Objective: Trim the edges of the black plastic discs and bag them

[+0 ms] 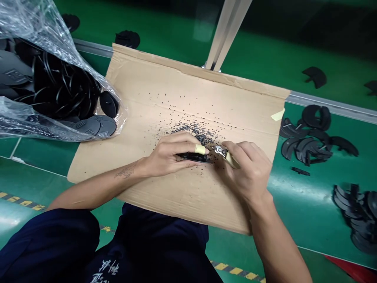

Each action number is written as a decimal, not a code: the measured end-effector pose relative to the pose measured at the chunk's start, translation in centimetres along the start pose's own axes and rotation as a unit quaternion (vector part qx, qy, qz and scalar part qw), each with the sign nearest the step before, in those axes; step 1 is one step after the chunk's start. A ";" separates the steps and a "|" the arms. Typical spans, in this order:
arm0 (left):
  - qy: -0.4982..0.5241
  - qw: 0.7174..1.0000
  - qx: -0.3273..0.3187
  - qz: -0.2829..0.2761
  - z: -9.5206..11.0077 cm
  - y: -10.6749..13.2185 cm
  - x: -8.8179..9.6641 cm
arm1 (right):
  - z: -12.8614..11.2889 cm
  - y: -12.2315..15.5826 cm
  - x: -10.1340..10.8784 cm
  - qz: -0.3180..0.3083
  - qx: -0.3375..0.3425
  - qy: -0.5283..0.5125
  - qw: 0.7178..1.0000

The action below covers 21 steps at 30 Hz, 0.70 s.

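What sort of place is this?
Probably a factory workshop: a glossy green surface marked with yellow-and-black tape, a clear plastic bag of black moulded parts, and a flattened brown cardboard sheet scattered with black trimmings.

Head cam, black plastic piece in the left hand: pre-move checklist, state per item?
1. Black plastic piece held in left hand: ok, pinched between thumb and fingers.
2. Small metal cutters in right hand: ok, held at the piece's end.
3. Cutter tip touching the piece: cannot tell, the view is too tight.
4. Yellow tape on a left finger: ok, in place.
5. Tan corrugated cardboard sheet under the work: ok, black granules scattered on it.
6. Transparent plastic bag of black discs off the sheet: not ok, it overlaps the sheet's left corner.
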<state>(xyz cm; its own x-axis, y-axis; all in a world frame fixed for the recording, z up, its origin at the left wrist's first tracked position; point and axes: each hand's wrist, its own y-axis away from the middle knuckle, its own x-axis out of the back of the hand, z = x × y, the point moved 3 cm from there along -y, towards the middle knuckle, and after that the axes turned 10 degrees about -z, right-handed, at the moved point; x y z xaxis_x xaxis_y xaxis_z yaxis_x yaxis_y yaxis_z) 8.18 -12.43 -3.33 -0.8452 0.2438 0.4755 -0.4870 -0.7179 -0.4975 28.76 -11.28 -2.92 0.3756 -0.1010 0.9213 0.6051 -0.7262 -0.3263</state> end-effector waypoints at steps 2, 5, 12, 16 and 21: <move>-0.033 0.999 0.006 -0.013 -0.1 0.0 -0.1 | -0.2 -0.1 -0.1 -0.007 0.014 0.049 0.999; -0.086 0.996 0.007 -0.010 -0.3 0.1 -0.1 | -0.2 -0.2 -0.2 -0.030 0.009 0.004 1.000; -0.023 0.998 0.012 0.051 -0.2 0.2 0.5 | 0.3 -0.5 -0.3 -0.022 -0.058 -0.287 0.956; -0.046 0.999 0.013 0.025 -0.2 0.3 0.2 | -0.4 -0.2 -0.2 0.003 -0.005 -0.245 0.969; -0.197 0.979 0.004 -0.045 -0.2 0.7 -0.4 | -1.5 0.2 0.6 0.010 0.095 -0.180 0.979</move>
<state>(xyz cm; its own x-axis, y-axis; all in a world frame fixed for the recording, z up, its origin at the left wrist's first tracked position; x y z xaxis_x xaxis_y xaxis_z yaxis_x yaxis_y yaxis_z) 8.16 -12.87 -4.01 -0.6480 0.0375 0.7607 -0.5528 -0.7103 -0.4358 28.04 -12.47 -2.11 0.5912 0.1572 0.7910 0.7023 -0.5827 -0.4090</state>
